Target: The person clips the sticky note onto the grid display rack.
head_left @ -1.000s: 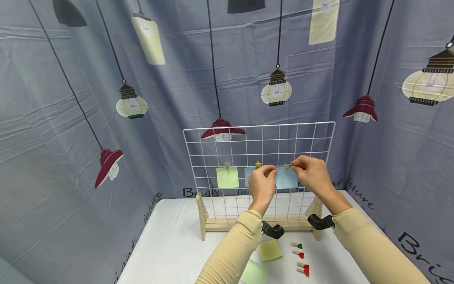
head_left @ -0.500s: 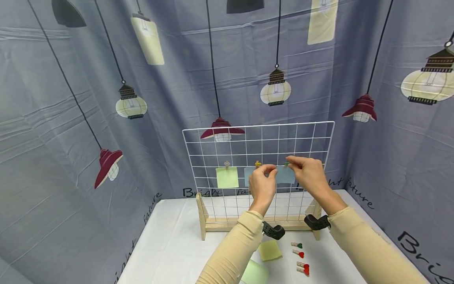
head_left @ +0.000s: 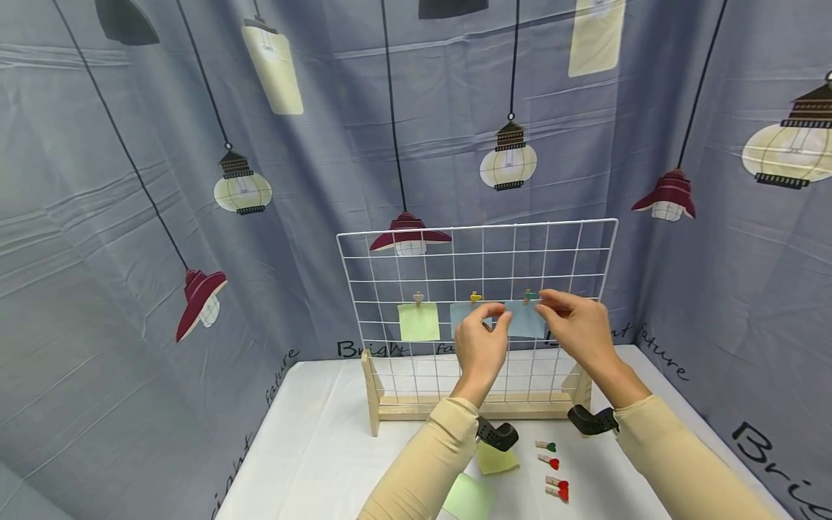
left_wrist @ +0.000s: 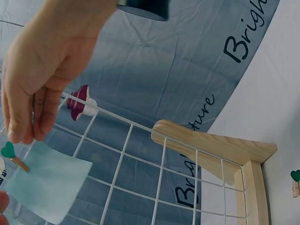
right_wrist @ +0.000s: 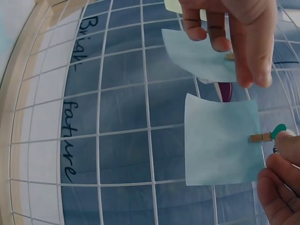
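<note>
Centre frame: one wire grid (head_left: 477, 227), three hung notes (one green note (head_left: 419, 322), two blue notes (head_left: 525, 320)), three grid clips (head_left: 476, 297), two hands (head_left: 482, 348). Lower right of centre: four loose clips, one green clip (head_left: 546, 446), three red clips (head_left: 549, 461). Bottom centre: two papers (head_left: 497, 460), single or stacked unclear.

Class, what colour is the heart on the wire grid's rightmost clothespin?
The heart is green; it shows best in the left wrist view.

Two sleeved forearms (head_left: 422, 458) reach forward, a person's left hand (head_left: 481, 347) raised with fingers (head_left: 489, 310) curved close to the thumb; the right hand (head_left: 578, 326), beside it, shows fingers and thumb slightly parted.
</note>
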`<act>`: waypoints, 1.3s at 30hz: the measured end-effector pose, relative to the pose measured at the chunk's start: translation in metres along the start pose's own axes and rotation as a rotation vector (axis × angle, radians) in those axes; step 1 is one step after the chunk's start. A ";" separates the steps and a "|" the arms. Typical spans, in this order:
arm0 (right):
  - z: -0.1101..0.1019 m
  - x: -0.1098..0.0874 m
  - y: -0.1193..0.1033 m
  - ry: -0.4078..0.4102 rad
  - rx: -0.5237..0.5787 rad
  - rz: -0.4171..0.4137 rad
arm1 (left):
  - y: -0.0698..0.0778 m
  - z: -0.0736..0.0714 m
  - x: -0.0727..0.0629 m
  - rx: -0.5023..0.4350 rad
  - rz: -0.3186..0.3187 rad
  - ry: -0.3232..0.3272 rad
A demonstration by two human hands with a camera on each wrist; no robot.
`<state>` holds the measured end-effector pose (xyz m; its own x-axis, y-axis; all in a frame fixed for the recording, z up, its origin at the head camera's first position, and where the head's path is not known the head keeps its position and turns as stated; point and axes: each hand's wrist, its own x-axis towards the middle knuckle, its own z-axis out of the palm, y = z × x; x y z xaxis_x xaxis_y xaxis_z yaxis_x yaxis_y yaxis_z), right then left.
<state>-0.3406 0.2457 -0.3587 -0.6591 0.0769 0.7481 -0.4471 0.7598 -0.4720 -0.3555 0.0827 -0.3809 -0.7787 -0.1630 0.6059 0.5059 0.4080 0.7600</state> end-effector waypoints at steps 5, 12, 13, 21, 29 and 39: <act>-0.001 -0.008 0.000 -0.016 0.014 0.007 | 0.000 -0.008 -0.003 -0.033 0.000 -0.028; -0.004 -0.019 -0.004 -0.034 0.067 0.033 | -0.008 -0.021 -0.008 -0.063 -0.022 -0.115; -0.005 -0.021 -0.006 -0.037 0.073 0.037 | -0.010 -0.024 -0.009 -0.071 -0.023 -0.129; -0.007 -0.035 -0.013 -0.099 0.077 0.057 | -0.020 -0.045 -0.015 -0.075 -0.026 -0.215; -0.002 -0.049 -0.014 -0.143 0.107 0.023 | -0.030 -0.077 -0.018 -0.073 0.007 -0.325; -0.001 -0.070 -0.004 -0.186 0.120 0.045 | -0.053 -0.121 -0.027 -0.009 0.003 -0.376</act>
<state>-0.2924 0.2376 -0.4085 -0.7752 -0.0197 0.6314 -0.4763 0.6749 -0.5637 -0.3166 -0.0430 -0.4087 -0.8581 0.1802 0.4808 0.5104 0.3998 0.7613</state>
